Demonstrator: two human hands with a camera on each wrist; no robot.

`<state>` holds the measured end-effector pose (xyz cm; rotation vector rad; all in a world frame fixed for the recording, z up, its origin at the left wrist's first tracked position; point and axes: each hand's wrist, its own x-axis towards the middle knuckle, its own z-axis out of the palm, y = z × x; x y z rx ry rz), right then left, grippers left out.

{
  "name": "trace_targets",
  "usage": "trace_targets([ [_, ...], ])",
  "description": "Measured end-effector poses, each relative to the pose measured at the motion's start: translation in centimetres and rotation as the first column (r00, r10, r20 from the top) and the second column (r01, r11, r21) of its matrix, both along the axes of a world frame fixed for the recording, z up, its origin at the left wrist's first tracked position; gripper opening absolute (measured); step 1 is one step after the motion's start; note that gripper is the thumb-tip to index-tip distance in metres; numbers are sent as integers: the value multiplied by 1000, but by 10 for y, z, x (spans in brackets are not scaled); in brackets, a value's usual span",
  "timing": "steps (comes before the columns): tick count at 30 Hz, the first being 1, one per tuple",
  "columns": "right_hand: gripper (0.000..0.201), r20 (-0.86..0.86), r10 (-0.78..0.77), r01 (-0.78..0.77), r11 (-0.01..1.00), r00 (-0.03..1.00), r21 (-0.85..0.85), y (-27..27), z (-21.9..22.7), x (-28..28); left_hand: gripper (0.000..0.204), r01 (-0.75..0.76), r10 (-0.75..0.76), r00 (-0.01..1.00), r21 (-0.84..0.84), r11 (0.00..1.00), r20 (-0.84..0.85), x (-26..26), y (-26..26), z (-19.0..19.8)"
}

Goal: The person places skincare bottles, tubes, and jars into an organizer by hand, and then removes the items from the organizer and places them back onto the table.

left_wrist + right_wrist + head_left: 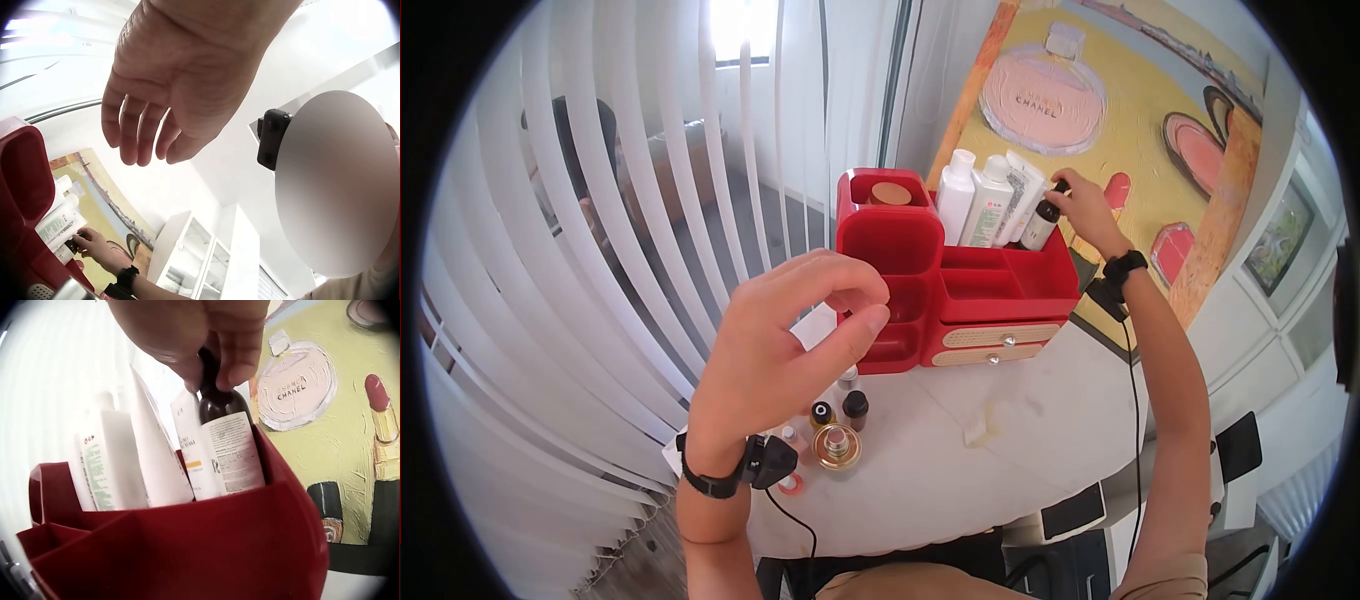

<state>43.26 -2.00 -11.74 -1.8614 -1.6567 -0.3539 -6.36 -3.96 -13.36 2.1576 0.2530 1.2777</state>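
Observation:
My right hand (1088, 207) pinches the black top of a dark brown bottle (224, 406) with a white label. The bottle's lower part sits inside the back right compartment of a red cosmetics organizer (1055, 285), its base hidden by the front wall. Beside it in the same row stand a white tube (153, 450) and several white bottles (988, 205). My left hand (790, 330) hangs in the air in front of the organizer's left side, fingers loosely bent and holding nothing. In the left wrist view this hand (175, 81) shows its palm and relaxed fingers.
Below my left hand, a round gold-rimmed perfume bottle (837, 447) and several small bottles (855, 405) stand on the white table (1040, 430). Two drawers (990, 347) form the organizer's lower front. Vertical blinds (630, 200) hang at left; a painting (1140, 120) leans behind.

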Motion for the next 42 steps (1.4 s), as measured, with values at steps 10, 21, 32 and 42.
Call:
trace_targets([
  [10, 40, -57, 62, -61, 998, 996, 5, -60, 22, -97, 15, -14, 15, 1000, 38, 999, -27, -2, 6, 1],
  [21, 53, -324, 735, -772, 410, 595, -486, -104, -69, -319, 16, 19, -20, 998, -6, 1000, -59, -2, 6, -1],
  [32, 48, -514, 552, -741, 601, 656, -300, -121, -17, -278, 15, -3, 1, 1000, -87, 996, -14, -4, -3, 1],
  [42, 44, -357, 243, -202, 968, 902, 150, -101, 65, -129, 14, -17, 17, 1000, -13, 1000, -19, 0, -1, 0],
])
